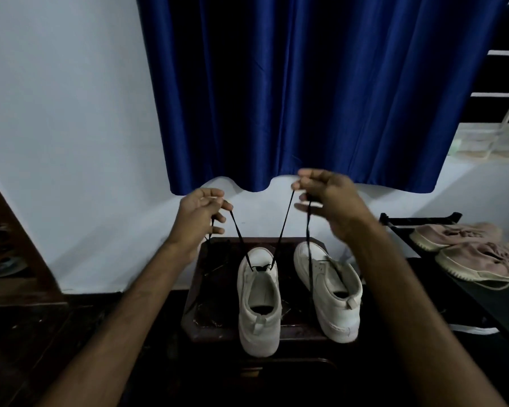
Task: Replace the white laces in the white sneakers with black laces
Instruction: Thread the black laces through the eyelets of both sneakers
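Two white sneakers stand on a dark wooden stool (206, 324), heels toward me. A black lace (282, 230) runs through the front eyelets of the left sneaker (257, 304) and rises in a V to both hands. My left hand (202, 214) pinches the left end, raised above the stool. My right hand (326, 195) pinches the right end, and the loose tail hangs down over the right sneaker (331, 292). The right sneaker leans slightly to the right and shows no lace that I can make out.
A blue curtain (306, 83) hangs on the white wall behind. To the right, a black rack (394, 221) holds a pair of pinkish sneakers (476, 251). Dark wooden furniture (9, 254) stands at the left. More black lace seems to lie on the stool's left side.
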`<state>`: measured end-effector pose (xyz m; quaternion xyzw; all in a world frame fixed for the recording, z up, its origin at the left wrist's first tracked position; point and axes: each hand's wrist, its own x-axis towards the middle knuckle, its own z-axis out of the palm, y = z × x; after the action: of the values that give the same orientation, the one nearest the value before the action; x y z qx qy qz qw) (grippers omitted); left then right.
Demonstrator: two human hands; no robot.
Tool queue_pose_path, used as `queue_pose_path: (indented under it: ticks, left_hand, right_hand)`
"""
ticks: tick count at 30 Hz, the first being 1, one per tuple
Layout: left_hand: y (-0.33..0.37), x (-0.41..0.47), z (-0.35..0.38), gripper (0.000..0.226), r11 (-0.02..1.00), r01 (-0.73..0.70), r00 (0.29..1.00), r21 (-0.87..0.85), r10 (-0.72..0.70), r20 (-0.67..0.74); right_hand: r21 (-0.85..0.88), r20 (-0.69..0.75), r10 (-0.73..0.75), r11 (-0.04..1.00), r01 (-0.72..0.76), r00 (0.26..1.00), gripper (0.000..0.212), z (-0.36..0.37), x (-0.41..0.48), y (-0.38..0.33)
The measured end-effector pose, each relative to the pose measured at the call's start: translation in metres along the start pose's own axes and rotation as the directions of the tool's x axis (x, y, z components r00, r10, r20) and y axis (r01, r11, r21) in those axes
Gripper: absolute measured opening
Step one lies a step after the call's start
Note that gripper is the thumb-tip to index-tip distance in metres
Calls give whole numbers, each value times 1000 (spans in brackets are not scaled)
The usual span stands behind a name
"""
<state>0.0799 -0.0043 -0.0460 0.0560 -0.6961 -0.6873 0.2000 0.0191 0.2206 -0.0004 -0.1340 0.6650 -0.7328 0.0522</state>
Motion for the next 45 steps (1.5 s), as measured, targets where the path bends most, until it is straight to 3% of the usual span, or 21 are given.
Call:
queue_pose_path:
  ticks: [6, 9, 13, 18, 22, 24, 26, 27, 28, 29, 31, 32, 34, 36, 40, 43, 45]
  left_hand:
    - [19, 0, -13, 15, 987, -99, 995, -128, 100, 6]
    - [33, 4, -9, 17, 975, -173, 982, -139, 182, 56]
    - [21, 8, -1, 23, 966, -257, 955, 38, 248, 163]
    - [-63, -3, -9, 35, 916, -159, 972, 367, 81, 220]
    - [-102, -17, -14, 40, 894, -89, 982, 439, 5, 187]
    - [-114, -21, -16, 33, 822, -111, 979, 559, -6, 204]
    - [-118, -22, -15, 19, 600, -176, 983, 781, 60, 175]
    - [-114, -23, -12, 16, 547, -192, 981, 815, 139, 138]
    - [-105, -23, -6, 16, 576, -226, 968, 786, 221, 116]
    - [-91, -23, 2, 17, 674, -265, 959, 689, 256, 119]
    - [-54, -28, 23, 24, 916, -204, 970, 346, 140, 201]
    - [-37, -32, 33, 30, 973, -111, 961, 203, 53, 270]
    - [-12, -37, 48, 35, 993, -23, 929, 116, -22, 369]
    - [-1, -40, 53, 31, 993, -40, 905, 114, -12, 424]
    - [-13, -37, 44, 27, 994, -31, 915, 103, -13, 404]
    - [-30, -35, 35, 26, 974, -78, 936, 214, -2, 352]
    - [-37, -34, 31, 24, 952, -115, 940, 282, 13, 341]
  right_hand:
    - [455, -68, -131, 878, 147, 989, 27, -25, 13, -67]
    - [492, -86, -177, 848, 196, 980, 29, -27, 17, -83]
    - [403, -22, -159, 902, 155, 987, 33, -11, 18, -58]
    - [435, 8, -39, 900, 32, 999, 37, 9, 0, -4]
    - [513, 27, -10, 858, -5, 1000, 36, 13, -5, 17]
    - [534, 18, -9, 845, -2, 1000, 36, 16, -6, 22]
    - [538, 19, -13, 843, 1, 1000, 37, 18, -7, 24]
    - [537, 20, -16, 843, 3, 1000, 37, 20, -7, 24]
    - [536, 19, -19, 844, 6, 1000, 38, 22, -7, 25]
    - [535, 18, -23, 845, 10, 1000, 38, 25, -7, 24]
    - [531, 17, -30, 847, 16, 999, 36, 31, -7, 23]
    - [532, 19, -33, 847, 18, 999, 36, 34, -7, 23]
    - [532, 22, -40, 846, 22, 999, 35, 39, -9, 24]
    - [516, 14, -45, 856, 32, 999, 35, 40, -10, 26]
    - [465, -19, -60, 883, 62, 998, 33, 33, -12, 35]
    - [268, -63, -80, 959, 94, 995, 27, 22, -13, 50]
    - [7, -60, -84, 996, 84, 995, 23, 13, -13, 63]
